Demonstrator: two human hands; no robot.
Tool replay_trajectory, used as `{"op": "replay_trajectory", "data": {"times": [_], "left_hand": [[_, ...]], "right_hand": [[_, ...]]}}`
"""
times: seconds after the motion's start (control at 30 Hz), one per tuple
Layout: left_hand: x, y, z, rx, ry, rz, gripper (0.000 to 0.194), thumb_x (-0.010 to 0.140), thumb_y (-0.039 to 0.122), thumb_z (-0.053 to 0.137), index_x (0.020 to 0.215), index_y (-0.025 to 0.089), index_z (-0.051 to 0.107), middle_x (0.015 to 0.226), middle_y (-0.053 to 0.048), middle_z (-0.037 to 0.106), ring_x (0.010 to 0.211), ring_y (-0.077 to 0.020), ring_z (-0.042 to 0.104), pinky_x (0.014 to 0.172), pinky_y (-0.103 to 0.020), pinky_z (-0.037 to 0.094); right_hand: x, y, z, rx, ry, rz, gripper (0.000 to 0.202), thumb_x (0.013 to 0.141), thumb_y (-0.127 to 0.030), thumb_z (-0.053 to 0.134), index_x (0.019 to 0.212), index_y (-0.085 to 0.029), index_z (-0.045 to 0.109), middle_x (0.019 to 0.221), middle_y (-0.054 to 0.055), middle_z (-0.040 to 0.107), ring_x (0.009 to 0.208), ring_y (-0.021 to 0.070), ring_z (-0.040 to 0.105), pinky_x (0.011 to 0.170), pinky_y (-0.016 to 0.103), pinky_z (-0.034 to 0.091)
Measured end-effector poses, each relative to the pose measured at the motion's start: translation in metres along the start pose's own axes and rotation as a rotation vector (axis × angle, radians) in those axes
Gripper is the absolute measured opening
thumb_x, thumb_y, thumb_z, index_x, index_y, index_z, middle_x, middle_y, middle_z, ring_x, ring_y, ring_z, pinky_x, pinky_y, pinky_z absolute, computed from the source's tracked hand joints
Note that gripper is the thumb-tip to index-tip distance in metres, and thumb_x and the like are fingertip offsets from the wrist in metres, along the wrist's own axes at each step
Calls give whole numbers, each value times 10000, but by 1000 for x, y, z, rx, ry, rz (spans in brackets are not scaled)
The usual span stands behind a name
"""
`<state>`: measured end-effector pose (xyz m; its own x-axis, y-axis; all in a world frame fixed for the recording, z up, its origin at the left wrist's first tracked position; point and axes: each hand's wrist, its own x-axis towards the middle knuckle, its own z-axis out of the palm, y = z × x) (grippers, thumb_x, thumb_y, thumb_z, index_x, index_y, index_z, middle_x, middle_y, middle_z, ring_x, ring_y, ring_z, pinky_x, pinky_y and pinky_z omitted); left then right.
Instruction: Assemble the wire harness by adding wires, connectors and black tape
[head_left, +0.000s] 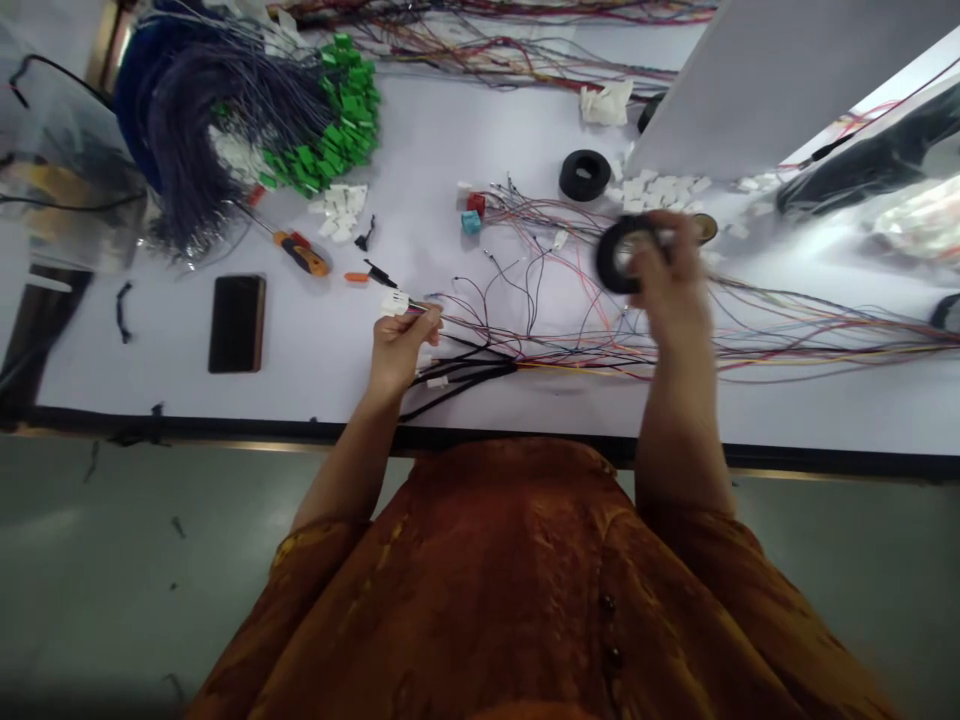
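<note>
My left hand point(402, 352) pinches thin wires just behind a white connector point(395, 302) near the table's front edge. My right hand point(673, 285), blurred by motion, grips a roll of black tape point(616, 256) above the wires. Between the hands a long wire bundle point(577, 362) runs to the right, with black-sleeved branches point(472, 375) fanning out beside my left hand. A red connector point(476, 205) and a light blue connector point(470, 222) lie beyond, on loose wires. Another black tape roll point(585, 175) rests on the table behind the held one.
At the left are a dark phone point(237, 324), an orange-handled screwdriver point(301, 254) and a heap of purple wires with green connectors point(330, 130). Small white connectors point(656, 190) lie near a grey panel point(720, 100) at the right. More wires point(480, 55) cross the back.
</note>
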<state>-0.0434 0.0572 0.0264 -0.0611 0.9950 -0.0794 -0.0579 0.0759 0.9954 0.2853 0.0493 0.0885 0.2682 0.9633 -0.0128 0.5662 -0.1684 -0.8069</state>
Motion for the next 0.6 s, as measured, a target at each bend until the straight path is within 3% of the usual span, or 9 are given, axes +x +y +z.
{"op": "replay_trajectory", "data": {"times": [0.03, 0.1, 0.17, 0.23, 0.43, 0.53, 0.6], "left_hand": [[1, 1, 0, 15, -1, 9, 243, 728, 391, 798, 704, 157, 736, 657, -4, 660, 545, -67, 546, 525, -189, 448], [3, 3, 0, 28, -11, 21, 273, 709, 401, 809, 642, 154, 715, 693, -15, 671, 539, -60, 522, 504, -189, 426], [4, 6, 1, 30, -24, 28, 306, 694, 415, 819, 598, 152, 694, 708, -20, 668, 528, -55, 498, 483, -191, 411], [4, 8, 1, 31, -39, 41, 317, 689, 421, 823, 585, 156, 685, 737, -27, 667, 546, -60, 504, 472, -193, 408], [6, 8, -1, 64, -82, 85, 281, 717, 405, 808, 614, 165, 705, 1007, -85, 716, 768, -117, 629, 487, -184, 430], [7, 7, -1, 68, -93, 79, 263, 727, 399, 805, 644, 164, 724, 1021, -93, 732, 706, -99, 624, 479, -187, 425], [7, 5, -1, 67, -80, 66, 255, 727, 410, 806, 694, 165, 745, 922, -82, 742, 610, -81, 592, 457, -191, 405]], "right_hand": [[-4, -16, 20, 107, -95, 7, 361, 959, -331, 484, 1315, -269, 491, 932, 43, 585, 769, 149, 608, 476, 182, 431], [-9, -45, 58, 273, -339, -1, 312, 938, -291, 509, 1247, -265, 542, 804, -12, 563, 630, 98, 532, 442, 148, 369], [-9, -64, 87, 379, -481, 9, 255, 927, -264, 516, 1173, -239, 578, 706, -42, 514, 534, 69, 432, 407, 137, 295], [-4, -74, 103, 427, -565, 35, 192, 919, -252, 527, 1092, -214, 601, 663, -54, 484, 490, 55, 359, 382, 143, 234], [9, -76, 115, 428, -657, 139, 97, 904, -261, 561, 937, -185, 613, 633, -41, 496, 468, 52, 324, 362, 155, 196], [15, -76, 117, 410, -674, 148, 104, 897, -272, 564, 915, -188, 621, 627, -33, 496, 472, 60, 336, 367, 168, 199], [17, -77, 116, 394, -684, 143, 114, 894, -279, 558, 907, -190, 627, 626, -31, 498, 473, 64, 342, 378, 179, 211]]}}
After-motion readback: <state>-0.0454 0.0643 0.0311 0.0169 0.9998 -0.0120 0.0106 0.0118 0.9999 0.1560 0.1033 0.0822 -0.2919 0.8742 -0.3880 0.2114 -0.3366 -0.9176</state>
